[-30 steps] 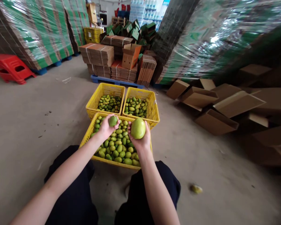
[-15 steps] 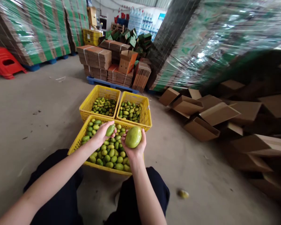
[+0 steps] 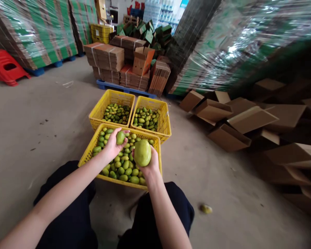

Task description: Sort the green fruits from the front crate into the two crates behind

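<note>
My left hand (image 3: pixel 112 145) is curled round a small green mango (image 3: pixel 120 138), above the left half of the near yellow crate (image 3: pixel 89 147). A bigger, glossy, yellowish-green mango (image 3: pixel 142 153) rests in my right hand (image 3: pixel 152 164), fingers cupped behind it. Beneath both hands, the near crate holds many loose green mangoes (image 3: pixel 121 171), partly hidden by my hands and forearms. Beyond it stand a far left yellow crate (image 3: pixel 96 117) and a far right yellow crate (image 3: pixel 166 128), each with smaller green fruit inside.
A single fruit (image 3: pixel 205 208) lies on the floor at my right. Open cardboard boxes (image 3: pixel 229 137) are heaped further right. Bundled flat cartons (image 3: pixel 106 57) sit on a blue pallet (image 3: pixel 124 89) behind the crates. At far left is a red stool (image 3: pixel 9 67).
The larger mango has turned in my right hand and stands more upright. The small one in my left hand has also turned. The view has tilted slightly.
</note>
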Demonstrator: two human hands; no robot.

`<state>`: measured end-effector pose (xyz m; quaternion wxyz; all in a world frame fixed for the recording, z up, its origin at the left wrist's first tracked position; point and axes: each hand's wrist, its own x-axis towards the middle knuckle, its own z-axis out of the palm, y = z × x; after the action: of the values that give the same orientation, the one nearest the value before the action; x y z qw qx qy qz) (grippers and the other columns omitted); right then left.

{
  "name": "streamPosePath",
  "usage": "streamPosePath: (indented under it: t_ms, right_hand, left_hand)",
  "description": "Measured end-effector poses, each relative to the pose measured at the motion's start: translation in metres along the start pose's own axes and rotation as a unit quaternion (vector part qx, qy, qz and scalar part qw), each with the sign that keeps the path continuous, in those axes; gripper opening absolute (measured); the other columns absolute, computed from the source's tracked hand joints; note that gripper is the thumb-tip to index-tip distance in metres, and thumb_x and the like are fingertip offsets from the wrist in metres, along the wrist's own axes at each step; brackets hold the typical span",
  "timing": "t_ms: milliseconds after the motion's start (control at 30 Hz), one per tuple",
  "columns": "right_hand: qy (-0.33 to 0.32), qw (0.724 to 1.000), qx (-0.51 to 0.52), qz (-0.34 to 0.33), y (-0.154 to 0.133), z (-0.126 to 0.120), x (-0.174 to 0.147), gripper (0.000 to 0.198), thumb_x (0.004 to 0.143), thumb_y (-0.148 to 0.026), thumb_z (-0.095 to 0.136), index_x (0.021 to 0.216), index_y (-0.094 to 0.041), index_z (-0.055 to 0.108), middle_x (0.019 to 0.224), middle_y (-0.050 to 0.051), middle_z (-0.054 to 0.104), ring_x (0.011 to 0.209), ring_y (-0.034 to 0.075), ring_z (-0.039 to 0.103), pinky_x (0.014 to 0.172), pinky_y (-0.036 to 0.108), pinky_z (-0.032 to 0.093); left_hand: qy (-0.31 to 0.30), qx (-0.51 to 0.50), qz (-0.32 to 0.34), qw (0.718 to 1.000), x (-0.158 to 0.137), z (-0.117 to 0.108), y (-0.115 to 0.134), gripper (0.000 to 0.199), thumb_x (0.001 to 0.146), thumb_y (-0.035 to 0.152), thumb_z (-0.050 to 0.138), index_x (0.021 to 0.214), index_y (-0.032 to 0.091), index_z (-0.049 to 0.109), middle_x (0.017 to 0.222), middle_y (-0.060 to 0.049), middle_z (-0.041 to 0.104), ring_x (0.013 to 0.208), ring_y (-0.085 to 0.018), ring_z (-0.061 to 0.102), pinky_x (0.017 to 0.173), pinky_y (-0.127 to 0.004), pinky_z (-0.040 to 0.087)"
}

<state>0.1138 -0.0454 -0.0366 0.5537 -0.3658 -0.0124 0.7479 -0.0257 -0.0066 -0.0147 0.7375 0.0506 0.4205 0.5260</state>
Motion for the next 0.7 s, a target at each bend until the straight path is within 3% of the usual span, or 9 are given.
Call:
streamPosePath:
  t_ms: [100, 167, 367, 433, 500, 567, 633, 667, 700]
  right_hand:
    - [0.075, 0.997, 0.012, 0.028, 0.004, 0.003, -0.002, 0.014, 0.077, -0.023, 0.048, 0.070, -0.021, 0.059, 0.056, 0.002, 0.065, 0.058, 0.020, 0.067, 0.059, 0.036, 0.060]
    - [0.082, 0.996, 0.016, 0.033, 0.008, 0.005, -0.002, 0.018, 0.079, -0.025, 0.045, 0.073, -0.020, 0.061, 0.058, 0.004, 0.066, 0.059, 0.021, 0.067, 0.058, 0.036, 0.059]
    - [-0.102, 0.990, -0.096, 0.016, 0.016, 0.008, -0.006, 0.032, 0.075, -0.044, 0.060, 0.090, -0.015, 0.065, 0.073, 0.006, 0.069, 0.071, 0.024, 0.069, 0.063, 0.037, 0.060]
    - [-0.140, 0.970, -0.186, -0.075, 0.018, 0.007, -0.007, 0.034, 0.070, -0.041, 0.068, 0.094, -0.018, 0.062, 0.076, 0.004, 0.068, 0.076, 0.024, 0.069, 0.069, 0.038, 0.059]
    - [-0.137, 0.900, -0.317, -0.266, 0.017, 0.004, -0.006, 0.038, 0.066, -0.036, 0.075, 0.098, -0.021, 0.060, 0.086, 0.003, 0.068, 0.085, 0.024, 0.068, 0.080, 0.040, 0.058]
    - [-0.114, 0.749, -0.450, -0.473, 0.015, -0.001, -0.001, 0.041, 0.066, -0.030, 0.079, 0.102, -0.023, 0.060, 0.101, 0.006, 0.068, 0.097, 0.025, 0.065, 0.089, 0.044, 0.054]
    - [-0.101, 0.582, -0.534, -0.604, 0.013, -0.005, 0.005, 0.039, 0.071, -0.025, 0.077, 0.106, -0.023, 0.060, 0.109, 0.009, 0.067, 0.104, 0.028, 0.062, 0.093, 0.048, 0.051]
    - [-0.100, 0.524, -0.552, -0.641, 0.013, -0.007, 0.007, 0.037, 0.074, -0.024, 0.075, 0.108, -0.023, 0.060, 0.110, 0.010, 0.067, 0.105, 0.028, 0.061, 0.093, 0.049, 0.051]
    - [-0.102, 0.491, -0.558, -0.662, 0.013, -0.007, 0.009, 0.037, 0.075, -0.023, 0.074, 0.109, -0.024, 0.060, 0.109, 0.011, 0.067, 0.105, 0.028, 0.061, 0.093, 0.050, 0.051]
  left_hand:
    - [0.005, 0.004, 0.003, 1.000, 0.001, -0.002, 0.005, 0.036, 0.097, 0.026, 0.041, 0.070, 0.012, 0.059, 0.049, 0.001, 0.054, 0.038, -0.006, 0.049, 0.035, -0.013, 0.041]
    - [0.002, 0.004, 0.001, 1.000, 0.002, -0.003, 0.006, 0.041, 0.099, 0.025, 0.036, 0.066, 0.013, 0.057, 0.050, 0.000, 0.056, 0.041, -0.008, 0.053, 0.039, -0.016, 0.044]
    - [-0.060, 0.072, 0.087, 0.992, 0.006, -0.005, 0.000, 0.045, 0.099, 0.031, 0.039, 0.062, 0.014, 0.060, 0.052, -0.002, 0.058, 0.047, -0.010, 0.057, 0.047, -0.019, 0.047]
    - [-0.102, 0.113, 0.170, 0.974, 0.006, -0.007, -0.001, 0.042, 0.095, 0.038, 0.048, 0.062, 0.015, 0.059, 0.054, -0.001, 0.059, 0.049, -0.011, 0.058, 0.051, -0.020, 0.047]
    - [-0.126, 0.141, 0.245, 0.951, 0.007, -0.008, -0.001, 0.040, 0.090, 0.045, 0.056, 0.061, 0.016, 0.058, 0.055, 0.000, 0.059, 0.053, -0.011, 0.060, 0.056, -0.022, 0.049]
    - [-0.125, 0.162, 0.280, 0.938, 0.007, -0.009, -0.002, 0.041, 0.088, 0.048, 0.057, 0.061, 0.017, 0.057, 0.055, 0.001, 0.059, 0.056, -0.012, 0.061, 0.060, -0.023, 0.049]
    - [-0.112, 0.180, 0.285, 0.935, 0.006, -0.009, -0.003, 0.041, 0.089, 0.048, 0.055, 0.060, 0.018, 0.056, 0.055, 0.001, 0.059, 0.058, -0.013, 0.062, 0.062, -0.023, 0.050]
    - [-0.102, 0.184, 0.283, 0.936, 0.006, -0.009, -0.002, 0.041, 0.089, 0.046, 0.054, 0.060, 0.018, 0.056, 0.055, 0.001, 0.060, 0.058, -0.013, 0.062, 0.062, -0.023, 0.050]
    - [-0.092, 0.183, 0.274, 0.940, 0.005, -0.009, -0.001, 0.040, 0.090, 0.045, 0.053, 0.060, 0.018, 0.056, 0.055, 0.000, 0.060, 0.058, -0.012, 0.062, 0.061, -0.022, 0.049]
